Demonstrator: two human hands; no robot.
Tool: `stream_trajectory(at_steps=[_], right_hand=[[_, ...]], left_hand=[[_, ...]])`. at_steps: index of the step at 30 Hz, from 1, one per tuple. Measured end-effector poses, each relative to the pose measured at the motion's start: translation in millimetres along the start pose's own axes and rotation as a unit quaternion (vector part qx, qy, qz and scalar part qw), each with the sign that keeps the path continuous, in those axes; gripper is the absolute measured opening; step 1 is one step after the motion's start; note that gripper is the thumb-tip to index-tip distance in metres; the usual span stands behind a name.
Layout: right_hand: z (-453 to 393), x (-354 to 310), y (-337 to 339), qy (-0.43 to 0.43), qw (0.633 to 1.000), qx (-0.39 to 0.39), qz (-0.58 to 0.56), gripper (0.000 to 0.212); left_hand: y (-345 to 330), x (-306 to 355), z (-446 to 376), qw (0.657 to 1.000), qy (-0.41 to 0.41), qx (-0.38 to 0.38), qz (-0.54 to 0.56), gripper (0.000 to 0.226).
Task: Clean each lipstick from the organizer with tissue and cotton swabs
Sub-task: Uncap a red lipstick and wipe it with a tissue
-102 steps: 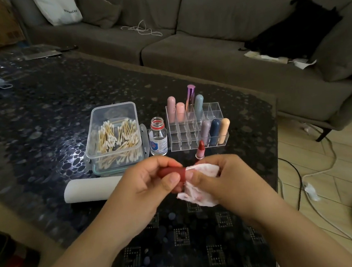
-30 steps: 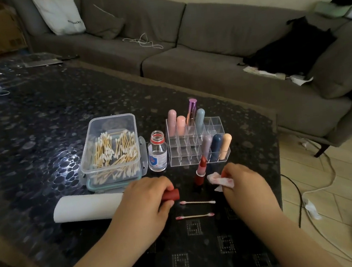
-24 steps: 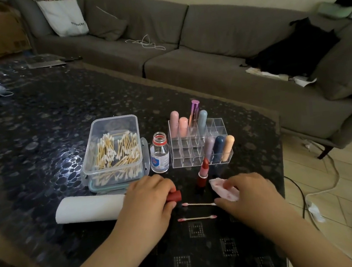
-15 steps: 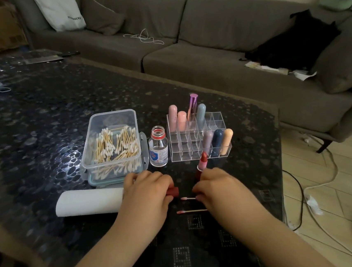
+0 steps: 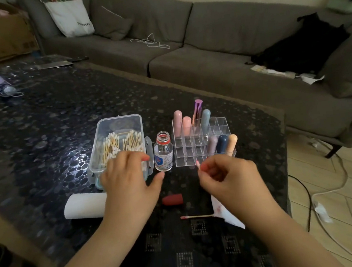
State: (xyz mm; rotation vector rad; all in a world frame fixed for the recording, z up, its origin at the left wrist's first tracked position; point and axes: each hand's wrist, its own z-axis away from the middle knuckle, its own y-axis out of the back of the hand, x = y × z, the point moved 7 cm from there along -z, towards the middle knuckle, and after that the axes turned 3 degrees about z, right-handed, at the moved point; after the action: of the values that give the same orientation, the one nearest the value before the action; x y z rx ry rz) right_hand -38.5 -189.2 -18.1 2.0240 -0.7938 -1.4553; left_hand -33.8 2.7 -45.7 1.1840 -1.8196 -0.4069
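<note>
The right hand pinches a pink-tipped cotton swab, ready for detail cleaning; the left hand hovers relaxed, reaching toward the small clear glass bottle. The red lipstick cap lies on the dark tabletop.

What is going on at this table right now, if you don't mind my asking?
A person is cleaning lipsticks. The right hand pinches a used cotton swab, while the open left hand reaches toward the small bottle. A red cap, another swab and a stained tissue lie on the table; seven lipsticks stand in the organizer.
</note>
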Motion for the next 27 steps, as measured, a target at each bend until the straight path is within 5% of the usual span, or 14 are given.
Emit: stream_trajectory(at_steps=[5,16,22,27], right_hand=[[-6,4,0,-0.099,0.984,-0.051,-0.136,0.008],[-14,4,5,-0.062,0.99,-0.057,-0.114,0.009],[-15,-4,7,-0.043,0.987,-0.064,-0.142,0.012],[-14,-13,17,-0.022,0.98,-0.045,-0.195,0.014]], left_hand=[[-6,-1,-24,0.997,0.047,-0.066,-0.011,0.06],[-49,0,-59,0.967,0.06,-0.221,-0.112,0.055],[-46,5,-60,0.974,0.049,-0.2,-0.096,0.045],[-8,21,-47,0.994,0.048,-0.09,0.047,0.037]])
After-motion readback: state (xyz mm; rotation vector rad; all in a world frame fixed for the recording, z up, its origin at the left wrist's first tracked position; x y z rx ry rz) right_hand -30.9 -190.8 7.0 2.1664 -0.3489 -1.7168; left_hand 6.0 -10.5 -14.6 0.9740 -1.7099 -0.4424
